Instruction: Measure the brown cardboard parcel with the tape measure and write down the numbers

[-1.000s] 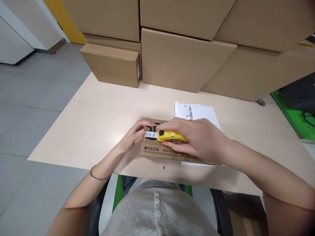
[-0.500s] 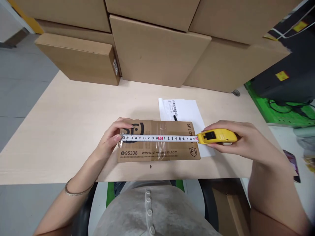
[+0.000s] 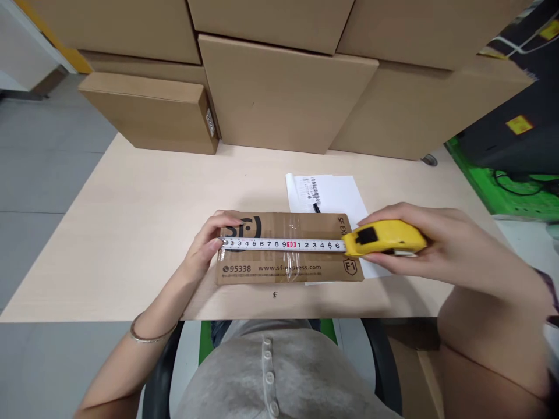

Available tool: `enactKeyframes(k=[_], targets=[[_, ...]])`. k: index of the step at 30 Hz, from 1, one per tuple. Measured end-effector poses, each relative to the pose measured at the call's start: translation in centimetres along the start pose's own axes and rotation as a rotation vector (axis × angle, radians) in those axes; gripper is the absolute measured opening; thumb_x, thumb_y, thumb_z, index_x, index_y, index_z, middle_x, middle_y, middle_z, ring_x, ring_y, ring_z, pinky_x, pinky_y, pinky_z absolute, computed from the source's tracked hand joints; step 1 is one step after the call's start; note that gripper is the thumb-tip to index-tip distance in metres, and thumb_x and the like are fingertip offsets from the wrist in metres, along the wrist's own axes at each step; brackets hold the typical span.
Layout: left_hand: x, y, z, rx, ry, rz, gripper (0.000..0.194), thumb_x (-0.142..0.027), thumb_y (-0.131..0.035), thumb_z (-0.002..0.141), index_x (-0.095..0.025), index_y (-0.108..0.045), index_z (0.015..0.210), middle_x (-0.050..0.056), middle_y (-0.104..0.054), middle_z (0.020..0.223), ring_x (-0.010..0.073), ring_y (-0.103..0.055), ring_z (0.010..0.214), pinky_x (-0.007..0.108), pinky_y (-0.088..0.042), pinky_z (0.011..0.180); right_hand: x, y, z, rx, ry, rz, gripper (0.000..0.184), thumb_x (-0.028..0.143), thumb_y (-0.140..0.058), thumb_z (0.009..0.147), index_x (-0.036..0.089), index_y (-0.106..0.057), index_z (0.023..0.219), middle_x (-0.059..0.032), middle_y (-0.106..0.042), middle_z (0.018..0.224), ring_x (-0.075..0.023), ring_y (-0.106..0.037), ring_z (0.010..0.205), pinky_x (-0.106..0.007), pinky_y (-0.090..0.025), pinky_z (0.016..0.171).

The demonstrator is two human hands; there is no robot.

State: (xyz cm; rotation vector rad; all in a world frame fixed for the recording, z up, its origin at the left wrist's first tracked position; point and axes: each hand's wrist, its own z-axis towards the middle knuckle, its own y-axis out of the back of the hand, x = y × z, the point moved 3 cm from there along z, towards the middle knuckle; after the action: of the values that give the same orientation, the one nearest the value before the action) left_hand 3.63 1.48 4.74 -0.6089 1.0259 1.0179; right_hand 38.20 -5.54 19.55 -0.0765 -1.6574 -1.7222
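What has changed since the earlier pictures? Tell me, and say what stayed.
The right hand first moved the case rightward, drawing out the tape along the box; since then, it has come back slightly left, shortening the tape and overlapping the box's right edge. Nothing was let go. The left hand still holds the tape's end at the box's left edge, and the box still lies flat.

Two hands — left hand point(image 3: 208, 243) and right hand point(image 3: 421, 241) — one tape measure point(image 3: 386, 237), one printed box point(image 3: 283, 274), one small plain box point(image 3: 152, 123), six large boxes point(image 3: 279, 96) at least partly showing, one black pen point(image 3: 317, 208), one bracelet point(image 3: 149, 341), one table point(image 3: 144, 233), four shirt buttons point(image 3: 269, 378).
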Motion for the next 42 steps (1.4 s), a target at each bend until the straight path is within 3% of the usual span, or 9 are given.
enactKeyframes(k=[4, 8, 14, 19, 23, 28, 33, 37, 42], targets=[[-0.2, 0.2, -0.1, 0.014, -0.047, 0.076, 0.041, -0.058, -0.055, 0.101, -0.031, -0.073, 0.126, 0.008, -0.071, 0.113, 0.0264, -0.064, 0.104, 0.04, -0.051, 0.086, 2.8, -3.5, 4.4, 0.149, 0.024, -0.049, 0.033, 0.053, -0.07, 0.095, 0.027, -0.069, 0.116, -0.002, -0.081, 0.09, -0.02, -0.069, 0.06, -0.032, -0.047, 0.055], [-0.2, 0.6, -0.4, 0.066, -0.104, 0.165, 0.05, -0.062, -0.047, 0.104, -0.03, -0.07, 0.134, 0.009, -0.07, 0.111, 0.027, -0.063, 0.101, 0.042, -0.051, 0.087, 6.3, -6.9, 7.8, 0.148, 0.3, -0.182, 0.03, 0.044, -0.061, 0.102, 0.024, -0.065, 0.123, -0.0051, -0.082, 0.109, -0.0205, -0.074, 0.074, -0.03, -0.044, 0.055], [-2.1, 1.8, -1.2, 0.225, -0.312, 0.385, 0.076, -0.079, -0.055, 0.091, -0.03, -0.058, 0.15, 0.013, -0.068, 0.12, 0.0308, -0.065, 0.103, 0.046, -0.056, 0.086, 8.6, -8.4, 8.1, 0.105, 0.559, -0.122, 0.031, 0.041, -0.049, 0.11, 0.018, -0.063, 0.125, -0.0122, -0.079, 0.12, -0.025, -0.077, 0.103, -0.033, -0.057, 0.069], [-4.5, 2.5, -2.9, 0.235, -0.397, 0.65, 0.063, -0.048, -0.076, 0.089, -0.031, -0.059, 0.148, 0.011, -0.07, 0.114, 0.0286, -0.069, 0.101, 0.041, -0.059, 0.079, 5.0, -6.1, 6.9, -0.069, 0.184, 0.15, 0.044, 0.059, -0.069, 0.096, 0.026, -0.062, 0.124, -0.0061, -0.079, 0.112, -0.0235, -0.077, 0.09, -0.033, -0.059, 0.071], [-6.2, 0.3, -3.9, 0.293, -0.622, 0.736, 0.056, -0.039, -0.073, 0.094, -0.021, -0.059, 0.146, 0.005, -0.068, 0.089, 0.0223, -0.067, 0.081, 0.038, -0.062, 0.072, 0.6, -5.5, 6.9, -0.253, -0.14, 0.241, 0.041, 0.059, -0.075, 0.09, 0.028, -0.063, 0.113, -0.0038, -0.079, 0.102, -0.0233, -0.073, 0.084, -0.034, -0.056, 0.071], [-8.1, -4.1, -4.3, 0.291, -0.739, 0.86, 0.039, -0.037, -0.082, 0.091, -0.017, -0.067, 0.121, -0.006, -0.05, 0.064, 0.0156, -0.051, 0.059, 0.03, -0.056, 0.059, -1.7, -6.8, 8.8, -0.298, -0.131, 0.326, 0.046, 0.062, -0.077, 0.087, 0.024, -0.064, 0.11, -0.0034, -0.078, 0.1, -0.0219, -0.071, 0.086, -0.035, -0.054, 0.076], [-7.0, -5.1, -3.2, 0.284, -0.696, 0.769, 0.041, -0.052, -0.072, 0.095, -0.03, -0.068, 0.129, -0.004, -0.046, 0.067, 0.0174, -0.046, 0.059, 0.033, -0.041, 0.052, -2.1, -7.9, 11.2, -0.296, -0.062, 0.412, 0.047, 0.061, -0.078, 0.085, 0.026, -0.06, 0.111, -0.0018, -0.076, 0.1, -0.0213, -0.07, 0.088, -0.035, -0.054, 0.078], [-3.2, -2.4, 0.9, -0.047, -0.323, 0.515, 0.061, -0.065, -0.052, 0.1, -0.034, -0.05, 0.153, 0.01, -0.061, 0.122, 0.0293, -0.058, 0.111, 0.048, -0.052, 0.093, -2.2, -8.4, 12.4, -0.265, -0.018, 0.439, 0.05, 0.062, -0.075, 0.085, 0.027, -0.058, 0.115, -0.0023, -0.074, 0.104, -0.0217, -0.07, 0.089, -0.036, -0.054, 0.078], [1.0, -2.5, 5.1, 0.132, -0.118, 0.213, 0.07, -0.057, -0.07, 0.094, -0.033, -0.045, 0.155, 0.013, -0.044, 0.16, 0.0371, -0.037, 0.151, 0.058, -0.033, 0.124, -1.0, -8.1, 12.3, -0.234, 0.133, 0.399, 0.049, 0.056, -0.077, 0.086, 0.028, -0.06, 0.123, -0.0041, -0.073, 0.118, -0.0218, -0.072, 0.097, -0.035, -0.055, 0.083]])
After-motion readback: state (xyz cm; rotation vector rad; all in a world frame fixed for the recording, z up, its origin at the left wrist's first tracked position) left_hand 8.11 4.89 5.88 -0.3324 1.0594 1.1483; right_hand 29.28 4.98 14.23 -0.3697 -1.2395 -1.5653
